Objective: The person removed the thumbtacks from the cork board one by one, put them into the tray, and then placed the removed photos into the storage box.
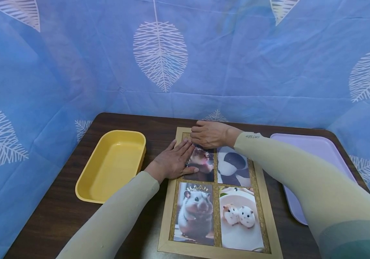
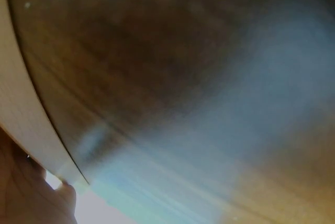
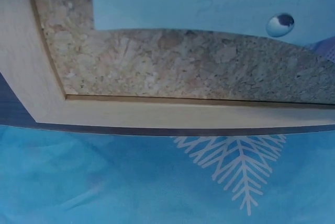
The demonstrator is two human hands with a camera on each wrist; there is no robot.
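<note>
Left hand [image 1: 174,160] lies flat, fingers straight, pressing the top-left photo [image 1: 202,162] on the cork board [image 1: 218,192]. Right hand [image 1: 209,134] curls over the photo's top edge; its fingertips are hidden. Best to keep the flat palm steady so the board cannot slide. Board lies mid-table [image 1: 58,194], between yellow tray [image 1: 113,165] and lilac tray [image 1: 314,151]; blue leaf cloth [image 1: 159,54] behind.

The only writing in view is a small dark marking on the cuff of the right sleeve [image 1: 252,136], just behind the right hand [image 1: 209,133]; its characters are too small and blurred to read. The four photos on the cork board [image 1: 217,219] under the hands carry no legible text, and neither wrist view shows any lettering.
</note>
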